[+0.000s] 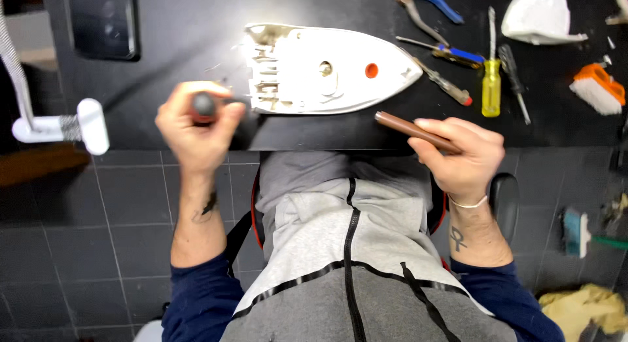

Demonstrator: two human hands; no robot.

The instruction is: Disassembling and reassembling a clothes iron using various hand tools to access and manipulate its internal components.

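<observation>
The flat, pointed plastic iron shell [327, 68] is white with one orange round spot. The slim rod [413, 131] in the right hand [461, 155] is brown. The tool grip [204, 106] in the left hand [196, 129] looks dark grey over red, though blurred. The translucent-handled screwdriver [491, 80] is yellow; the small bristle brush [598, 88] is orange and white; the table top [176, 47] is black.

Hands at the table's near edge, iron shell between and beyond them

The left hand [196, 123] grips a tool handle [204, 105] just left of the iron shell [327, 70]; the right hand [461, 155] holds a rod [412, 130] just before it, screwdrivers [490, 80] lying beyond that grip on the table [183, 47].
</observation>
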